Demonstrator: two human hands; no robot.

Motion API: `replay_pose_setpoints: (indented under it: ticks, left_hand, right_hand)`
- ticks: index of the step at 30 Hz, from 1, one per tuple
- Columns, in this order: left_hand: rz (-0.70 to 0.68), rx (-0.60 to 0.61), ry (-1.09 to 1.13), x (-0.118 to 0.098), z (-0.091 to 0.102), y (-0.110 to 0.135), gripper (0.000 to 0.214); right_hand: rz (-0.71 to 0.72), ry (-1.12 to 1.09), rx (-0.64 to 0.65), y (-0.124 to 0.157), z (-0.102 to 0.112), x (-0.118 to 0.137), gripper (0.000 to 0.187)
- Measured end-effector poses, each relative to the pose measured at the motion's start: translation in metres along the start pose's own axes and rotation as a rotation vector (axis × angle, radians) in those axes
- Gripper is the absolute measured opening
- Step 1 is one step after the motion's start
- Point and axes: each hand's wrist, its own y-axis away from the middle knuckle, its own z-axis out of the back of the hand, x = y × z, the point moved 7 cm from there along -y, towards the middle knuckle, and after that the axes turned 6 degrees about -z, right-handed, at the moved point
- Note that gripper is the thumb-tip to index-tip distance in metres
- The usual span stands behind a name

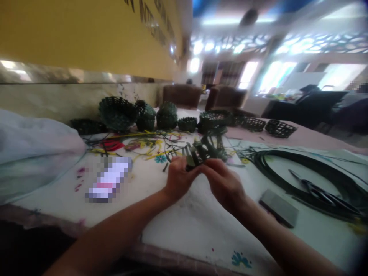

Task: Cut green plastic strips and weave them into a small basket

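Over the middle of the table, my left hand point(178, 177) and my right hand point(223, 180) meet with their fingertips almost touching. Between them they grip a partly woven basket point(205, 149) of dark green strips, its loose strip ends sticking up and away from me. Both hands are closed on its near edge, thumbs toward me. Blur hides the exact weave and where each finger presses. To the right lies a wide coil of dark green strip point(266, 168), with a pair of scissors point(319, 191) resting across it.
Finished-looking green baskets point(117, 113) line the far side of the table. Scattered coloured strips point(143, 143) lie before them. A pixelated phone-like object point(110, 180) is at left, beside a white translucent bag point(37, 153). A grey block point(278, 207) sits near my right forearm.
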Motion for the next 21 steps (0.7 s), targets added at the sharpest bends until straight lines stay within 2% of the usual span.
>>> replay_pose_setpoints:
  ticks: [5,10,12,14,18,21]
  left_hand:
    - [0.116,0.034,0.058,0.002,0.004,-0.006,0.030]
    - [0.337,0.004,0.233,0.022,0.006,-0.007,0.031]
    - [0.389,0.001,0.318,0.029,0.005,-0.008,0.029]
    - [0.427,0.072,0.418,0.033,-0.001,-0.011,0.026]
    - [0.366,0.288,0.468,0.025,-0.007,-0.019,0.021]
    - [0.283,0.282,0.344,0.019,-0.001,-0.024,0.016]
  right_hand:
    - [-0.045,-0.226,-0.104,0.001,0.003,0.002,0.021]
    - [-0.142,-0.473,-0.094,0.002,-0.010,-0.009,0.017]
    - [-0.221,-0.550,-0.075,0.001,-0.015,-0.019,0.017]
    - [-0.365,-0.685,-0.057,0.001,-0.021,-0.032,0.017]
    - [-0.639,-0.978,-0.069,0.003,-0.029,-0.052,0.012]
    - [-0.744,-1.097,-0.059,0.001,-0.029,-0.059,0.014]
